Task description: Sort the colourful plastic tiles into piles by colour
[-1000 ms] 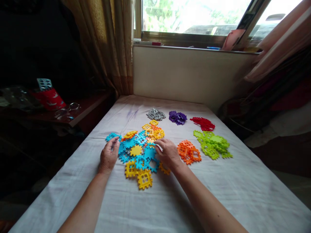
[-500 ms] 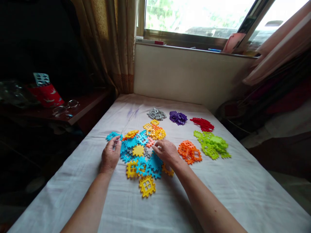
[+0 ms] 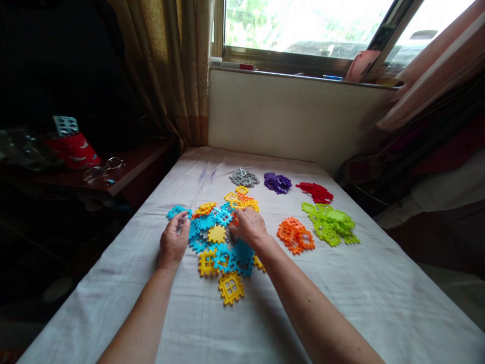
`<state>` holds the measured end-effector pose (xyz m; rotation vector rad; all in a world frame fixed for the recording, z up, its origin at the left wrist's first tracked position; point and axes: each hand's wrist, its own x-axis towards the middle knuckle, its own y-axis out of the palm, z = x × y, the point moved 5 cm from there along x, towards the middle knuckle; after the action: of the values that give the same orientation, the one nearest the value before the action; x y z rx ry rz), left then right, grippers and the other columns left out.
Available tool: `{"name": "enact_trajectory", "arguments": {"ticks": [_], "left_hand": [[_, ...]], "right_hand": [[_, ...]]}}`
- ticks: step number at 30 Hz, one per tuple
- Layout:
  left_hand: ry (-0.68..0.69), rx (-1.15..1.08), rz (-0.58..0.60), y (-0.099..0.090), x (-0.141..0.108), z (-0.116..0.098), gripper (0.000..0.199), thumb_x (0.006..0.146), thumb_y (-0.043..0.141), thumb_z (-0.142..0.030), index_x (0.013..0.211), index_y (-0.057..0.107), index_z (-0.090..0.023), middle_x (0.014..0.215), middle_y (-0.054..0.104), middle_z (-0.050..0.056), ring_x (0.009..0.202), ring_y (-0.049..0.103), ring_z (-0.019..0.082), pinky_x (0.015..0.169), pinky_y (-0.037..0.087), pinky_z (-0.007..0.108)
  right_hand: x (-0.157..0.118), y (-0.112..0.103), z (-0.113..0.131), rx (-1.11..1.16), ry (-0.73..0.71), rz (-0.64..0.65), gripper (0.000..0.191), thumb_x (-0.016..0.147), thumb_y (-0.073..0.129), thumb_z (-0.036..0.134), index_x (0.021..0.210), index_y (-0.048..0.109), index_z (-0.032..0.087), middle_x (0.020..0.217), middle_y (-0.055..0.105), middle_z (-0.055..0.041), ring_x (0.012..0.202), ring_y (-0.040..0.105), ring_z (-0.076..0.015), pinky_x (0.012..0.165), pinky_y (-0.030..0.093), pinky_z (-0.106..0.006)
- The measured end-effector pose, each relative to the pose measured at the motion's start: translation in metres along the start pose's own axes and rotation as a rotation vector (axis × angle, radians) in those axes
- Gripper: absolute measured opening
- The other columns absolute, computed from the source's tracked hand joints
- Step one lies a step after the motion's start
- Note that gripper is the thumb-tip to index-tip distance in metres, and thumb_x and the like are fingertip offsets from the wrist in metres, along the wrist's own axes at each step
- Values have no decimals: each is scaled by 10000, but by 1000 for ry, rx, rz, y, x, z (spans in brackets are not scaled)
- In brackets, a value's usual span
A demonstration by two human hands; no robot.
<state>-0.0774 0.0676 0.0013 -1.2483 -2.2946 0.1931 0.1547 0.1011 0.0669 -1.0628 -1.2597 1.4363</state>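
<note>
A mixed heap of notched plastic building tiles lies between my hands, mostly blue tiles (image 3: 206,222) and yellow tiles (image 3: 231,288). My right hand (image 3: 248,225) reaches into the heap, its fingertips pinched at an orange building tile (image 3: 235,219) that they mostly cover. At the heap's left edge rests my left hand (image 3: 175,240), fingers loosely curled with thumb and forefinger apart, holding nothing I can see. It is beside a blue tile (image 3: 177,211). More yellow and orange tiles (image 3: 242,200) lie just beyond my right hand.
Sorted piles surround the heap: grey tiles (image 3: 244,177), purple tiles (image 3: 278,183), red tiles (image 3: 315,192), green tiles (image 3: 333,222) and orange tiles (image 3: 295,235). All lie on a pale sheet (image 3: 113,283). Eyeglasses (image 3: 104,169) and a red container (image 3: 78,151) sit on a dark side table.
My right hand has moved left and slightly away from me, onto the orange tile in the heap. My left hand has barely shifted.
</note>
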Motion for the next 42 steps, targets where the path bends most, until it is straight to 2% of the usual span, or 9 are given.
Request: {"name": "enact_trajectory", "arguments": {"ticks": [6,10,19,21,24,28,35,39,42], "left_hand": [[-2,7,-5,0,-1,-1,387,823,560,-456,1087,686,-204,1051,748,78,939,712,220,812,570,326],[1,4,15,0,0,-1,386,821,567,-449,1092,685,-202,1037,749,80,940,715,222,815,571,326],[-1,14,28,-2,1,-3,392,807,574,-454,1096,685,-212,1013,756,68,937,724,226,812,578,326],[-13,14,25,-2,1,-3,395,802,576,-454,1093,688,-212,1013,756,69,945,722,229,820,576,330],[-22,15,29,-1,1,-4,400,802,571,-456,1096,686,-210,1029,754,73,958,718,232,838,570,337],[-34,22,32,-1,0,-5,414,796,570,-457,1105,683,-206,1039,749,78,964,715,233,858,563,343],[-42,34,40,-1,1,-4,441,794,558,-481,1111,681,-199,1046,747,78,968,712,233,886,554,351],[-51,37,41,-1,1,-4,477,782,547,-514,1117,682,-203,1054,749,77,988,708,237,895,543,358],[-61,39,43,-1,1,-5,496,771,541,-525,1116,684,-198,1065,749,81,987,708,239,887,539,359]], "right_hand": [[-17,-24,-51,-92,110,1,279,864,632,351,1071,727,190,1064,708,-140,919,673,-258,716,472,-303],[-27,-27,-91,-21,130,-99,273,869,625,369,1058,750,218,1032,722,-114,928,674,-234,749,478,-292],[-44,1,-149,741,168,-103,404,816,628,472,1065,760,182,950,773,-69,834,709,-214,750,542,-306],[-50,0,-169,676,275,-154,431,806,633,484,1080,758,176,956,770,-84,825,708,-219,746,538,-314],[-60,-7,-193,356,422,-247,432,789,661,477,1114,756,208,960,763,-91,817,699,-228,732,516,-323],[-66,-7,-195,128,430,-172,372,820,641,454,1096,766,238,1011,761,-94,886,699,-250,736,502,-326],[-63,-8,-190,101,394,-89,400,866,603,423,1190,733,226,1178,720,-107,1018,684,-252,826,507,-327],[-41,-20,-185,97,386,-111,386,917,513,330,1240,703,236,1213,710,-87,1065,673,-232,891,490,-311],[-14,-25,-172,10,412,-10,431,949,481,389,1310,650,226,1257,692,-121,1172,633,-275,952,468,-362]]}}
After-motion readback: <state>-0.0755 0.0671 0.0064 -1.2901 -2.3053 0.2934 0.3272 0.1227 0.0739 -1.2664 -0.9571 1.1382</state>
